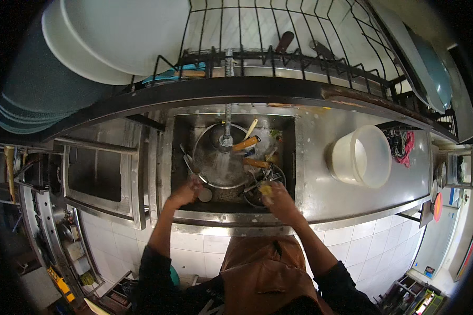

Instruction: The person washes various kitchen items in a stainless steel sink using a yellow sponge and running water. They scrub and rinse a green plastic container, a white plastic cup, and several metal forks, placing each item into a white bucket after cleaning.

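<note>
Water runs from a spring-hose faucet (226, 139) into a large round metal pan (197, 151) in the steel sink (232, 214). At the pan's lower left is my left hand (185, 193), beside a small round pale item (205, 195); whether it holds anything is unclear. My right hand (280, 201) has a yellow sponge (265, 189) in its fingers, over a dark round pan (256, 202) with forks and other cutlery. Wooden handles (246, 143) and a cream-handled utensil (252, 126) lie at the large pan's right. More metal utensils (189, 161) rest on its left rim.
On the steel counter at right stand a translucent plastic tub (358, 157) and a black and pink cloth or bag (404, 147). A black wire rack (240, 86) with stacked plates (55, 78) crosses above the sink. A second steel basin (94, 173) lies left.
</note>
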Demonstrator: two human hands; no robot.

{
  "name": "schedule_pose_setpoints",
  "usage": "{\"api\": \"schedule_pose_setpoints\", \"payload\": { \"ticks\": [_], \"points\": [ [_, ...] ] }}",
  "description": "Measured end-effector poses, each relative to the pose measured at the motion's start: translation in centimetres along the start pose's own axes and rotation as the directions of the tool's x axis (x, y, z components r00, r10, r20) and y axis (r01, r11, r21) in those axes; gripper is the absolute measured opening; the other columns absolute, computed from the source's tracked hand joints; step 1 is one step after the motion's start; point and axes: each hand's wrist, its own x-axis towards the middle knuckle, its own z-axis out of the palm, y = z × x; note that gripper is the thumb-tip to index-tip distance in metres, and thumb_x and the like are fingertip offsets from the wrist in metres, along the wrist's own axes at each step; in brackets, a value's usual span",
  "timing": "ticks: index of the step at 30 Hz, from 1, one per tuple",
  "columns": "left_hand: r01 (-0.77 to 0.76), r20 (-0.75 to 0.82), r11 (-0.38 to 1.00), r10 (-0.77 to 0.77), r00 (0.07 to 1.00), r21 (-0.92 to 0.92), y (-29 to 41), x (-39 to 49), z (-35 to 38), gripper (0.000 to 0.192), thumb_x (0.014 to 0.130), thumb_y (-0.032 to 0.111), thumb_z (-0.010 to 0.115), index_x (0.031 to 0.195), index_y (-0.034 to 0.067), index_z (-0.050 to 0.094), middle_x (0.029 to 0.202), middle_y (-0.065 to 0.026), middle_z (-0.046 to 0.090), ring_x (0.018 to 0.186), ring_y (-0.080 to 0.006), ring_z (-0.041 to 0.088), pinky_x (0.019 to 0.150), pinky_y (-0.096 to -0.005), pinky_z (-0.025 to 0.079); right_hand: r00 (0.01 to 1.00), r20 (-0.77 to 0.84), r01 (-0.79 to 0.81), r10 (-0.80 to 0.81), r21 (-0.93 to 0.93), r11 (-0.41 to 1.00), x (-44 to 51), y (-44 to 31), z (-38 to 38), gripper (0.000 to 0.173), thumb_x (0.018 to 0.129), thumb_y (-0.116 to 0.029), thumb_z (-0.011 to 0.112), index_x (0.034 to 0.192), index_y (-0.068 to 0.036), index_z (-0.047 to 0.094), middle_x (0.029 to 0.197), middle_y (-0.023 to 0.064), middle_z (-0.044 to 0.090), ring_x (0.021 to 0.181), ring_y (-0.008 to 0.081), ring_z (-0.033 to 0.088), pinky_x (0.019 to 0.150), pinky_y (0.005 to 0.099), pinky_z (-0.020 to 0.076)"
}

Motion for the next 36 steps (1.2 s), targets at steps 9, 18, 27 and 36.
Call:
{"api": "schedule_pose_setpoints", "payload": {
  "ticks": [9,18,27,36],
  "points": [
    [0.130,0.071,0.783,-0.110,0.991,-0.608,4.2,-3.6,9.2,0.014,0.104,0.024,0.055,0.102,0.010,0.059,0.071,0.0052,0.048,0.060,-0.0033,0.040,0.051,-0.0222,0.034,0.927,0.135,0.371,-0.351,-0.471,0.800,3.0,1.0,8.9,0.056,0.090,-0.013,0.058,0.145,-0.008,0.046,0.140,0.0155,0.049,0.131,0.0377,0.044,0.105,0.0550,0.0416],
    [-0.154,-0.222,0.860,0.049,0.974,-0.486,2.4,-2.2,14.1,0.022,0.104,0.029,0.056,0.098,0.009,0.062,0.067,0.0049,0.048,0.057,-0.0041,0.042,0.048,-0.0244,0.033,0.974,0.213,-0.058,0.082,-0.115,0.992,2.9,6.7,7.8,0.046,0.083,-0.010,0.062,0.128,-0.004,0.060,0.123,0.0217,0.063,0.118,0.0410,0.058,0.103,0.0462,0.0464],
    [0.012,-0.083,0.693,-0.105,0.991,-0.721,4.8,-3.1,16.3,0.022,0.104,0.031,0.056,0.096,0.011,0.060,0.067,0.0061,0.044,0.052,-0.0043,0.036,0.043,-0.0237,0.027,0.944,-0.082,-0.085,0.320,0.876,0.474,5.8,2.8,3.0,0.042,0.088,-0.002,0.056,0.130,0.001,0.057,0.120,0.0172,0.067,0.110,0.0336,0.065,0.099,0.0397,0.0494],
    [0.014,-0.101,0.672,-0.132,0.986,-0.741,7.8,-4.1,15.9,0.021,0.104,0.030,0.055,0.095,0.011,0.059,0.067,0.0062,0.042,0.053,-0.0055,0.035,0.046,-0.0245,0.029,0.957,-0.063,0.239,-0.283,-0.378,0.894,1.7,0.6,4.7,0.068,0.083,-0.009,0.063,0.148,-0.007,0.043,0.151,0.0132,0.042,0.135,0.0358,0.041,0.108,0.0539,0.0388]
  ]
}}
